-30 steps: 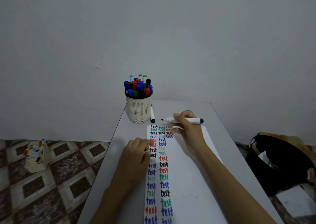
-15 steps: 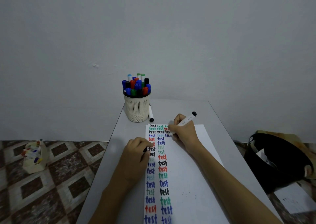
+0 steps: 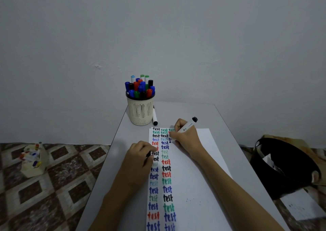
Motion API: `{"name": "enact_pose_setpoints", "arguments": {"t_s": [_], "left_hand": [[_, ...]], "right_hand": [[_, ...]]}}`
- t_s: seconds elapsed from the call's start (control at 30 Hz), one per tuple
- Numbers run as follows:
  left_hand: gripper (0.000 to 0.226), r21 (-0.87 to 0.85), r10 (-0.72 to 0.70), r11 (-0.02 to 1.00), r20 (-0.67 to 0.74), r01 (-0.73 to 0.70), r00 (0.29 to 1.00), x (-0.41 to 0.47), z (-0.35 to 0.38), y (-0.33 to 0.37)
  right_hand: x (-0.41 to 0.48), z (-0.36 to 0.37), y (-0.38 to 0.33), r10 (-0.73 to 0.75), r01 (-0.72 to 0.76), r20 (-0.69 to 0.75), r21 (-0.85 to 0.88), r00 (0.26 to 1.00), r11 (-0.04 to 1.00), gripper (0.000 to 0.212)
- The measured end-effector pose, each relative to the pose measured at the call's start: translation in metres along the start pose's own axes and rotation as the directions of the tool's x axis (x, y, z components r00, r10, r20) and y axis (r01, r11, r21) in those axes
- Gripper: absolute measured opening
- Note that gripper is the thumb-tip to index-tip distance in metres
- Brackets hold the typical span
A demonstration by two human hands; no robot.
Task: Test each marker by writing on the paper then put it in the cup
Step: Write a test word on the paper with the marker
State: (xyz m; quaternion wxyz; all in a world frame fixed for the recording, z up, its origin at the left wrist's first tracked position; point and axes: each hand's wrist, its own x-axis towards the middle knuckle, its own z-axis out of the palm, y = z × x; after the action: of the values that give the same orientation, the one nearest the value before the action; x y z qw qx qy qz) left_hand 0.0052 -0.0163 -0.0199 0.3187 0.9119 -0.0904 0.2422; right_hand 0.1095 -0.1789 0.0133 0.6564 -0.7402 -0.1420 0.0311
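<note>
Desk: pale grey flat-topped desk [image 3: 176,114], narrow. Its side edges run close to the sheet, with floor below them. Open room lies mainly at the far right corner.
Paper: white paper sheet [image 3: 202,186], thin and limp, likely to slide. Coloured "test" words fill its left side and the right half is blank.
Cup: cream slotted plastic cup [image 3: 140,111] at the desk's far left corner, packed with capped coloured markers [image 3: 140,87]. It is probably light and tippy, so another marker should enter from straight above.
Right hand [image 3: 187,137]: grip clamped low on the barrel, tip end down at the sheet's upper rows.
Left hand [image 3: 139,158]: fingers curled, resting on the sheet's left edge.
Marker: white plastic marker with black tail [image 3: 188,125], tilted with its tail toward the far right. It looks light, stiff and smooth, so mid-barrel is the safest hold.
Spare: white marker with black cap [image 3: 154,117], lying just beside the cup's right side.
Cap: small black cap [image 3: 148,154], apparently pinched in the left-hand grip.
</note>
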Motion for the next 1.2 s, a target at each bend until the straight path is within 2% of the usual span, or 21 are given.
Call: {"name": "enact_pose_setpoints", "arguments": {"t_s": [0.17, 0.37, 0.5, 0.73, 0.93, 1.2], "left_hand": [[0.037, -0.009, 0.000, 1.000, -0.004, 0.000, 1.000, 0.0001, -0.0008, 0.0019], [0.037, -0.012, -0.005, 1.000, -0.010, 0.005, 1.000, 0.0010, -0.0002, 0.0005], [0.025, -0.020, -0.019, 1.000, -0.019, 0.018, 1.000, 0.0000, 0.0004, 0.0006], [0.040, -0.016, -0.014, 1.000, -0.008, 0.014, 1.000, 0.0000, 0.0001, 0.0008], [0.025, -0.012, -0.011, 1.000, -0.017, 0.010, 1.000, -0.0001, 0.0007, -0.0001], [0.029, -0.011, -0.009, 1.000, -0.012, 0.009, 1.000, 0.0000, 0.0004, -0.0006]], "right_hand": [[-0.0019, -0.0044, -0.0041, -0.018, 0.018, 0.010, 0.043, 1.000, 0.999, 0.033], [0.0006, -0.0001, 0.0009, -0.028, 0.028, 0.010, -0.038, 1.000, 0.999, 0.034], [-0.0002, -0.0044, -0.0029, -0.013, 0.013, 0.008, 0.029, 1.000, 1.000, 0.035], [-0.0004, -0.0021, -0.0004, -0.049, 0.049, -0.005, 0.025, 0.999, 0.998, 0.034], [0.0008, -0.0027, 0.0003, -0.030, 0.030, 0.004, 0.002, 1.000, 1.000, 0.035], [0.0021, -0.0042, 0.0046, -0.058, 0.056, -0.059, -0.025, 0.997, 0.998, 0.038]]}}
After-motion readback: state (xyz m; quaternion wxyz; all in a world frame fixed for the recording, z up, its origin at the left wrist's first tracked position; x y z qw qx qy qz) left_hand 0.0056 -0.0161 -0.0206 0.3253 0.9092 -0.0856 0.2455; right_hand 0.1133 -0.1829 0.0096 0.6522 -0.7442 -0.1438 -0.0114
